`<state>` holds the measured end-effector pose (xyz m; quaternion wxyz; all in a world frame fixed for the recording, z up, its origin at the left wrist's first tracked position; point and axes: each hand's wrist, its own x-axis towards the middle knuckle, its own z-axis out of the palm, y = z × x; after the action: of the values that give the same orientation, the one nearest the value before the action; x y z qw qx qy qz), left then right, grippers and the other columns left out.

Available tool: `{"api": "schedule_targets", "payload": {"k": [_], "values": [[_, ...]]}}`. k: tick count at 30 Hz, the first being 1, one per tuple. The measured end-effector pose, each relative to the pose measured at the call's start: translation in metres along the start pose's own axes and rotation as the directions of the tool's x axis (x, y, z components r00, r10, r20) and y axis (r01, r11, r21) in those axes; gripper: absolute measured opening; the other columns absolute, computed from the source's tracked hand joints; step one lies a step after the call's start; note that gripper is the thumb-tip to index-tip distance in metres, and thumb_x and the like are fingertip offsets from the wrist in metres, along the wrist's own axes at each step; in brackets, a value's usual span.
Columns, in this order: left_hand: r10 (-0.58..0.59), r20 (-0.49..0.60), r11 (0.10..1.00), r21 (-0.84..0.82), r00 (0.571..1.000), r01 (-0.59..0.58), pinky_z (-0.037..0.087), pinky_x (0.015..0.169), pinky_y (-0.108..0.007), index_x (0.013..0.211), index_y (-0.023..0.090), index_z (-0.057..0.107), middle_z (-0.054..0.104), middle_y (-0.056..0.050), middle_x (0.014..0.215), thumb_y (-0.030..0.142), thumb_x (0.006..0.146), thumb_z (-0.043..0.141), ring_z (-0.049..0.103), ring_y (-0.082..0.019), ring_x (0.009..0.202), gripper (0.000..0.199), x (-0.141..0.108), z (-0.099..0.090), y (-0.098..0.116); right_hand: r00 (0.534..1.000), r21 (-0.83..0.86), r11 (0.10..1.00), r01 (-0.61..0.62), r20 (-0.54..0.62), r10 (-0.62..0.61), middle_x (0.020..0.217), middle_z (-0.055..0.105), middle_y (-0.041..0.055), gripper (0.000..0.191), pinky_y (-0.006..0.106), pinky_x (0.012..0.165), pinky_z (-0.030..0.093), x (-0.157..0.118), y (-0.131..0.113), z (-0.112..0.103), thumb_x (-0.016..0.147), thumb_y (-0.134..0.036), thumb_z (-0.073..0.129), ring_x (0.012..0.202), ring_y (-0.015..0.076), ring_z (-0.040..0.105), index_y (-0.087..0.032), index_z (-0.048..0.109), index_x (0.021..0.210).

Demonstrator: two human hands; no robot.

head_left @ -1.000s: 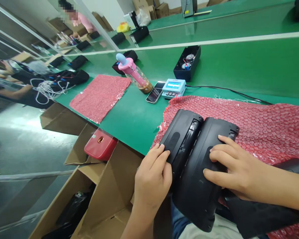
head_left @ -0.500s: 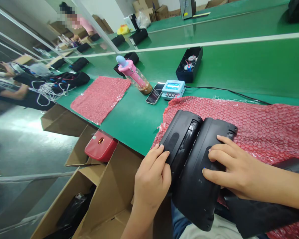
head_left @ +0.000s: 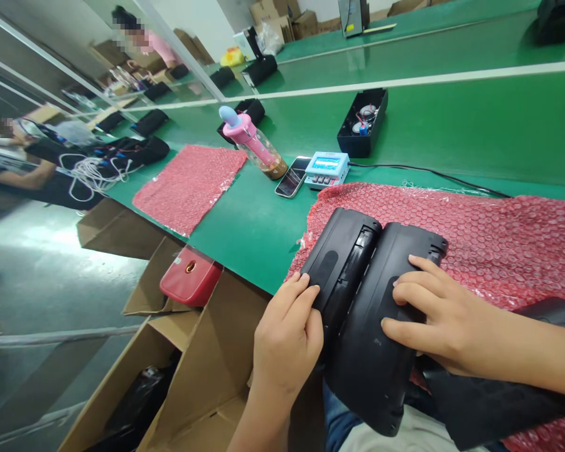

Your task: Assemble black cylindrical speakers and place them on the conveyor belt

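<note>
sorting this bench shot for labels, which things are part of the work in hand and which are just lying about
In hand:
- left black plastic housing, gripped by the left hand
- right black plastic housing, pressed by the right hand
- red bubble wrap sheet beneath them

Lying about:
- pink-lidded clear bottle
- dark smartphone
- light blue tester box
- open black tray

Right hand covering part of the black shell, black panel running off the picture's right edge, co-workers' faces blurred.
</note>
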<state>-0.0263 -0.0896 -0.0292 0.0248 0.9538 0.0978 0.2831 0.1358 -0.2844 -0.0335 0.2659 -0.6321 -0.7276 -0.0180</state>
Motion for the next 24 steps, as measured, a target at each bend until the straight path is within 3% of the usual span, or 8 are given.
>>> {"api": "schedule_targets", "payload": {"k": [24], "values": [[-0.036, -0.008, 0.999, -0.025, 0.999, 0.036, 0.054, 0.093, -0.038, 0.09, 0.008, 0.068, 0.07, -0.015, 0.1, 0.001, 0.078, 0.049, 0.066, -0.024, 0.101, 0.024, -0.0015, 0.0, 0.0008, 1.0, 0.0, 1.0, 0.001, -0.007, -0.001, 0.096, 0.048, 0.0069, 0.035, 0.058, 0.103, 0.028, -0.0025, -0.0005, 0.001, 0.075, -0.009, 0.053, 0.093, 0.0233, 0.047, -0.023, 0.057, 0.107]]}}
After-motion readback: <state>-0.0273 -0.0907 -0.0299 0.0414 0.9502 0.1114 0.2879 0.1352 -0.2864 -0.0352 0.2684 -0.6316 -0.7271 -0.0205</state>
